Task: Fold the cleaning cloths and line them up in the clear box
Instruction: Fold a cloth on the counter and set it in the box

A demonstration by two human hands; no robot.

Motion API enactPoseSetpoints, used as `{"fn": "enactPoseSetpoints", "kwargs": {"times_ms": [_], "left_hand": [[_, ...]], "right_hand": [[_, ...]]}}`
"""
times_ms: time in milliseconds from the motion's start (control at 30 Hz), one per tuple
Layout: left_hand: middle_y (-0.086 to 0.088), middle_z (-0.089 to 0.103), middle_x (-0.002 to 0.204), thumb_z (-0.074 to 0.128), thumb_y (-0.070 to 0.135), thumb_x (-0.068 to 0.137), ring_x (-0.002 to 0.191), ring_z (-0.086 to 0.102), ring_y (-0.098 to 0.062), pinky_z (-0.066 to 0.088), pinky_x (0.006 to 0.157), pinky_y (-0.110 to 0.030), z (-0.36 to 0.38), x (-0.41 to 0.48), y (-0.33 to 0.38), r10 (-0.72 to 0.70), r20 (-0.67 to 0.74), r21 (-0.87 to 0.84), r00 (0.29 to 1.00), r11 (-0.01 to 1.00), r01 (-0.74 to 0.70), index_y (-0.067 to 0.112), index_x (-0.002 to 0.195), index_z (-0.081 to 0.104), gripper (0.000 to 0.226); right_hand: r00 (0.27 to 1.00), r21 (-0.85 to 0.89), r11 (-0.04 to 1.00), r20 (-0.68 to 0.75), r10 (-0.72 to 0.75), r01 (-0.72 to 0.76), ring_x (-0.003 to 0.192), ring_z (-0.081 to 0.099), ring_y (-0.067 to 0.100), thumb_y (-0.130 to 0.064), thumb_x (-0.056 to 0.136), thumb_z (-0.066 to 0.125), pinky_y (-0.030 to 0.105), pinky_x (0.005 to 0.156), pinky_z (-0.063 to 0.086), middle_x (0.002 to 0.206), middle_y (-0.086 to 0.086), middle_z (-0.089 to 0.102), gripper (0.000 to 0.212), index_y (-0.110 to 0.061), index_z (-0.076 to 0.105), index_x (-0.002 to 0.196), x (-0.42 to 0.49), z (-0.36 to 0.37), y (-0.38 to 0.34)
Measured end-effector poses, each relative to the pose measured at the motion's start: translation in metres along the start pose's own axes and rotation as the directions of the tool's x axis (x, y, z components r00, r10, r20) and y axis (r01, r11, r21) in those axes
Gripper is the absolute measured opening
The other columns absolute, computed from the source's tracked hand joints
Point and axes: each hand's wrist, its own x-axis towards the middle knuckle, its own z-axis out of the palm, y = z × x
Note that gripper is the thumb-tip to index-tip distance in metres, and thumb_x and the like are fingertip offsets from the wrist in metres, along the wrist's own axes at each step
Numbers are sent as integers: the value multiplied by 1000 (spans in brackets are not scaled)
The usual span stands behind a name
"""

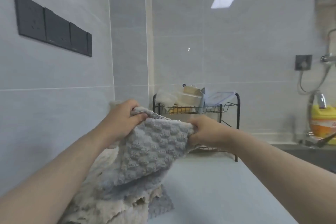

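Closest to us, the heap of cloths [112,203] lies unfolded at the near left of the tabletop [218,187], under our forearms. Above it we hold one grey cloth [151,149] lifted and spread, our left hand [123,120] and right hand [205,131] each with fingers clamped on a top corner. We judge the task barely begun: nothing looks folded, and we can pick out no clear box. The wall [54,105] crowds the left; open tabletop runs right, short of the dish rack [196,109] and sink [309,154].
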Motion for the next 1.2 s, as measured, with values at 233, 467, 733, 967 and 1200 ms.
{"fn": "enactPoseSetpoints", "kwargs": {"times_ms": [233, 467, 733, 967, 1200], "left_hand": [[4, 51, 71, 68, 29, 86, 64, 45, -10, 32, 56, -29, 43, -7, 59, 101, 2, -6, 995, 995, -101, 25, 74, 44, 27], [1, 51, 69, 60, 35, 91, 57, 45, -13, 30, 51, -27, 102, 13, 64, 5, 34, -61, 999, 998, -3, 24, 95, 50, 15], [2, 54, 104, 49, 29, 97, 86, 51, -15, 39, 65, -30, 242, 24, -12, -85, 282, 69, 956, 995, 68, 23, 105, 48, 10], [2, 45, 120, 50, 36, 95, 107, 47, -15, 43, 93, -33, 274, 11, -42, -113, 333, 160, 936, 985, 62, 23, 130, 46, 37], [9, 17, 159, 46, 42, 96, 145, 14, -5, 6, 111, -15, 259, -52, -28, 77, 632, 151, 771, 964, -220, 28, 148, 29, 56]], "right_hand": [[981, -74, 994, -182, 62, -76, 61, 45, 12, -10, 85, 54, 21, 54, 35, 63, -4, 47, 22, -14, 52, 63, -63, -61, 29], [911, -49, 993, -405, 81, -110, 71, 59, 15, -17, 82, 70, 24, 59, 44, 81, 7, 67, 14, -9, 66, 92, -63, -94, 83], [895, -169, 930, -373, 246, -326, 71, 55, 19, -19, 84, 67, 25, 57, 44, 83, -1, 57, 14, -20, 57, 95, -12, -42, 212], [886, -278, 899, -415, 205, -338, 99, 50, 18, -19, 88, 60, 22, 81, 38, 115, -1, 49, 33, -22, 57, 121, -6, -18, 256], [986, -576, 810, -163, 20, -112, 122, 43, 16, -37, 92, 41, 29, 107, 34, 129, -4, 48, 37, -22, 56, 122, -62, 10, 251]]}}
